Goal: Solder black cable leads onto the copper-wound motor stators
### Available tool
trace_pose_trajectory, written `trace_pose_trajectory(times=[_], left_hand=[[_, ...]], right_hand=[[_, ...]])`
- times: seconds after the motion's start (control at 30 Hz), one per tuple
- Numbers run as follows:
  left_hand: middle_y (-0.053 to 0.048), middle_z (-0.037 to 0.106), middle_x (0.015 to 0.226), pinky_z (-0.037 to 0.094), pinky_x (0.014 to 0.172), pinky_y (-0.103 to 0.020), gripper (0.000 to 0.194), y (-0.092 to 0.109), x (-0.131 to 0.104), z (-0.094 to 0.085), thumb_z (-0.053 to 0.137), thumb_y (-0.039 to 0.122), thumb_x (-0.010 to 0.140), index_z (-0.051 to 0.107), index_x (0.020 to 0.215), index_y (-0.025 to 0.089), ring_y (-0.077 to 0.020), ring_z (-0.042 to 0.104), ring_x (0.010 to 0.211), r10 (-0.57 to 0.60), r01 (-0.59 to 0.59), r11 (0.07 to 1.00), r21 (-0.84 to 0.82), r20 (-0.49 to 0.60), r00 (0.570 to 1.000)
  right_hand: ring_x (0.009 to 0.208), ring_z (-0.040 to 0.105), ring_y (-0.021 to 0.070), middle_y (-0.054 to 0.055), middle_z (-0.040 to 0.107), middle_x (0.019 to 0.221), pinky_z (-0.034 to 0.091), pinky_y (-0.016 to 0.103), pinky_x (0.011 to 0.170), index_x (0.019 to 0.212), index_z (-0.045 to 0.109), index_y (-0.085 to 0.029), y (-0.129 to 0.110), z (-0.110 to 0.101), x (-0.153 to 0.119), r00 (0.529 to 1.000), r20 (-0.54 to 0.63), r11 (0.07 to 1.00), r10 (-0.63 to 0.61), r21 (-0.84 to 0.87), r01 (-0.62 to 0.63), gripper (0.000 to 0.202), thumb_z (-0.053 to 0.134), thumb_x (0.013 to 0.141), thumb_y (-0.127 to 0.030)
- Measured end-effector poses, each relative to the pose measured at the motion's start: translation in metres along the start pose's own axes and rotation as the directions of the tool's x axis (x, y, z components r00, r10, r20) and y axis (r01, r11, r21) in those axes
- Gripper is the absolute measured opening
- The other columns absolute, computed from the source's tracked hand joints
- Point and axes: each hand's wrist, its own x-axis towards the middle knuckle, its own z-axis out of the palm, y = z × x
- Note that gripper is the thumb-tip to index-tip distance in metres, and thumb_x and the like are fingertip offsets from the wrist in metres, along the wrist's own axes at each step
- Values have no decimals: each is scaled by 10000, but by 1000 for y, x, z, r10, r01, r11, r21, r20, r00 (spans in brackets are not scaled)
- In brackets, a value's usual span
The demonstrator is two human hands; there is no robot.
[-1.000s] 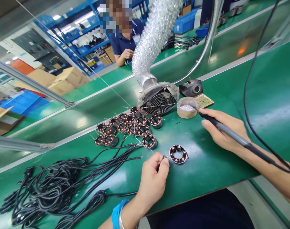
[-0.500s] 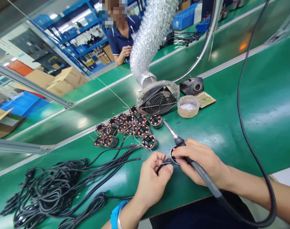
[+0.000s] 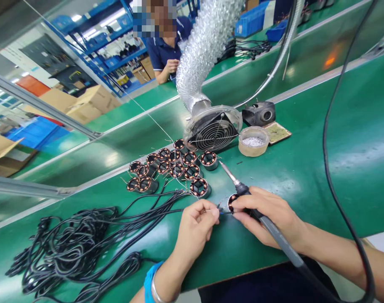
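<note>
As the head view has it, my left hand (image 3: pixel 195 225): grip pinched on thin leads (image 3: pixel 225 213). My right hand (image 3: pixel 270 216): grip closed around a soldering iron (image 3: pixel 282 243), metal tip slanting up and away; fingertips also at a copper-wound ring (image 3: pixel 230 202), partly hidden, between my hands. Wound stators (image 3: pixel 199 187): a cluster, beyond my left hand, on the green table (image 3: pixel 308 185). Black cables (image 3: pixel 68 244): one tangled heap, left. Round pot (image 3: pixel 254 148): pale, silvery contents, beside the fan-grilled extractor (image 3: pixel 214 135).
</note>
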Motion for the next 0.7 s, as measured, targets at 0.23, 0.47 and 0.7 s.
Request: trace_pose_trajectory(times=[0.23, 0.47, 0.7], left_hand=[[5, 554, 580, 334, 535, -205, 287, 8, 1, -1, 751, 401, 696, 695, 680, 119, -88, 418, 552, 29, -18, 994, 110, -91, 995], [-38, 645, 681, 385, 606, -232, 289, 8, 3, -1, 729, 412, 726, 738, 744, 124, -125, 488, 632, 7, -2, 996, 86, -54, 998], [50, 448, 542, 263, 508, -201, 308, 8, 4, -2, 742, 417, 701, 624, 694, 132, -67, 309, 512, -22, 22, 1000, 12, -21, 1000]], right_hand=[[660, 518, 152, 31, 654, 782, 474, 277, 619, 1079, 591, -171, 2, 1, 6, 994, 98, 999, -41, -21, 43, 222, 528, 894, -67], [652, 462, 142, 39, 661, 837, 433, 269, 614, 1123, 573, -153, 8, 1, 20, 958, 233, 986, -166, 32, 163, 271, 492, 894, -32], [646, 471, 135, 10, 602, 758, 435, 268, 629, 1059, 565, -152, 9, 1, 25, 974, 200, 988, -108, 128, 84, 260, 515, 834, -30]])
